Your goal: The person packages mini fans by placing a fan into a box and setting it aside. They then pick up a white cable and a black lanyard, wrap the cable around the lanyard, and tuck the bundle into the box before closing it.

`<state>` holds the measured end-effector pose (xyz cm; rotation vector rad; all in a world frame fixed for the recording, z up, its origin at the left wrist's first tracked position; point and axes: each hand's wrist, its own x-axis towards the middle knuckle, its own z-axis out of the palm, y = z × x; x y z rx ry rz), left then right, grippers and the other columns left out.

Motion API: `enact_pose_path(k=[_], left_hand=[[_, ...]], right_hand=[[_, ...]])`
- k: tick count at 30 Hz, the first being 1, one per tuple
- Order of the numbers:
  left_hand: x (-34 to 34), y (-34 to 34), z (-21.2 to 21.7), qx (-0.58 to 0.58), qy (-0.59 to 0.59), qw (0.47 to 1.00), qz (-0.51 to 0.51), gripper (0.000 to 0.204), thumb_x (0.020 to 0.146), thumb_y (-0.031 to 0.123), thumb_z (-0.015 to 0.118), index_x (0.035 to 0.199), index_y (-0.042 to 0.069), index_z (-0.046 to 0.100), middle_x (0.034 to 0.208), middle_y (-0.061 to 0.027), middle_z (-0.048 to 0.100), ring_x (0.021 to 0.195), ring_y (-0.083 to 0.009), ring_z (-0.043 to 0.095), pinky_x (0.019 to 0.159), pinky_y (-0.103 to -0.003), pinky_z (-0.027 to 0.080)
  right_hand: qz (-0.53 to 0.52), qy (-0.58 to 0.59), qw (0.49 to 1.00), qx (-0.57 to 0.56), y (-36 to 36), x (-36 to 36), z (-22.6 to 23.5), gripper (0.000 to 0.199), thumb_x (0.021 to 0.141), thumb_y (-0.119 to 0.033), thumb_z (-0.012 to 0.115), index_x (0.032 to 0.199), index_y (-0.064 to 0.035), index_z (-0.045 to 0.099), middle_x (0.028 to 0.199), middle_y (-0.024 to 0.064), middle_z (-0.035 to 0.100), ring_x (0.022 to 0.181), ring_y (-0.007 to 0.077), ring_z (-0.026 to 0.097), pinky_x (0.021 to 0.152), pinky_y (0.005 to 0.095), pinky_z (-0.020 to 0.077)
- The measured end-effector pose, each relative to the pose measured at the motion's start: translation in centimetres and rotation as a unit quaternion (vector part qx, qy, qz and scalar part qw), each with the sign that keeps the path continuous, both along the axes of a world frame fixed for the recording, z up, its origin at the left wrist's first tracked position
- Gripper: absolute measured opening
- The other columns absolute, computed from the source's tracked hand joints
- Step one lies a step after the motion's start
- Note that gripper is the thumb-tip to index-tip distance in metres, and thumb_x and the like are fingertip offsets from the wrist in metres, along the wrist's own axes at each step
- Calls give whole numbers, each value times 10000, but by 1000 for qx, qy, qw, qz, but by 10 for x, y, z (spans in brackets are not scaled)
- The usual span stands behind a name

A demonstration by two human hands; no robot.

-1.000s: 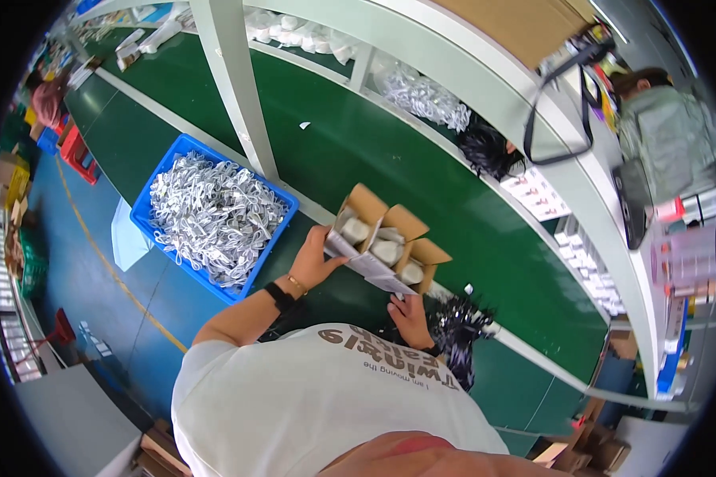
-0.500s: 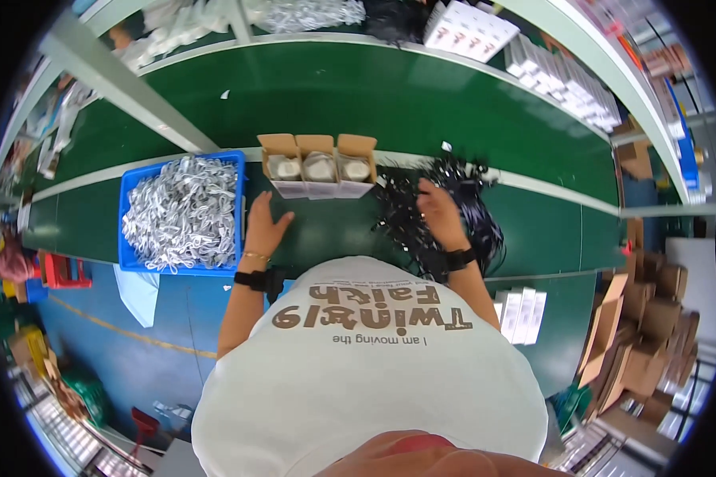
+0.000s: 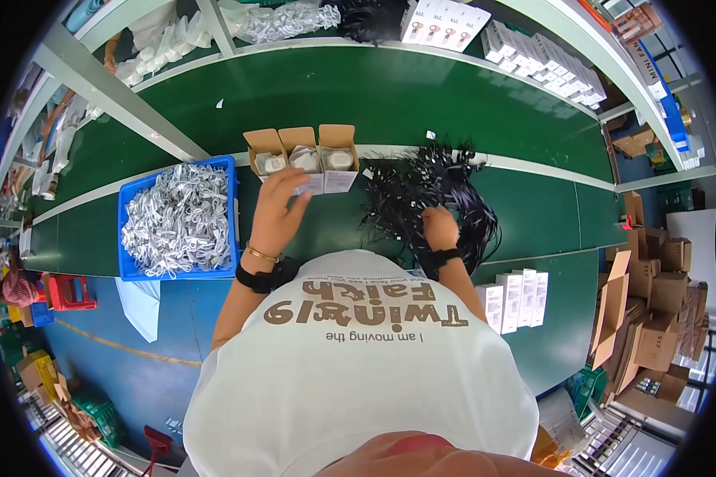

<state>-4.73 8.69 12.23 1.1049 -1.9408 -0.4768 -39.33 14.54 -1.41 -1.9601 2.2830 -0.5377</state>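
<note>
Three boxes point(image 3: 338, 182) by spread left grip point(image 3: 278, 213); right grip point(image 3: 441, 229) curled at straps point(image 3: 471, 205)

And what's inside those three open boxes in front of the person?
Each of the three open boxes shows a whitish item near its top; whatever lies beneath is covered.

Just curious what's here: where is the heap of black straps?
In the head view, the black straps lie on the green table, right of the open boxes, by the right hand.

The straps point(image 3: 471, 195) are black, cables point(image 3: 179, 219) whitish, bin point(image 3: 232, 208) blue, tabletop point(image 3: 533, 211) green, boxes point(image 3: 340, 182) white-and-brown.
</note>
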Motion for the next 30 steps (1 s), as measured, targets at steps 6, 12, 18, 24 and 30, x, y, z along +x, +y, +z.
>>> enact_pose_path(k=[6,12,18,24,30], left_hand=[[4,2,0,19,-3,1000,-21,241,783,24,639,1022,51,615,1048,-116,610,1001,-284,567,858,-336,444],[10,-5,-15,38,17,999,-13,220,773,26,654,989,52,621,981,-111,622,916,-276,596,794,-328,469],[-29,-9,24,82,63,970,-220,625,754,177,723,1285,53,418,1238,-161,488,1168,-302,465,957,-372,397],[-106,-16,26,192,335,775,-500,606,838,122,639,1328,-1,304,1035,-117,577,954,-188,580,852,-327,459],[-63,-15,36,348,316,719,-512,373,920,156,521,1249,3,437,801,-39,567,721,-126,585,716,-268,475]], right_hand=[[97,-37,994,-27,-3,-11,37,81,760,-136,583,809,-138,648,772,94,575,791,315,587,654,414,484],[102,-35,994,-23,-1,6,25,75,787,-92,575,820,-101,641,794,100,588,773,299,587,647,386,478],[263,-148,939,-164,-20,88,175,119,744,0,627,859,-31,625,782,107,594,696,265,567,614,344,455],[298,-247,901,-196,-19,116,239,112,821,-26,582,928,-9,609,817,125,611,688,225,577,643,336,470],[292,-641,707,-53,-21,85,265,476,921,-306,523,1267,3,416,907,115,603,792,216,572,768,341,472]])
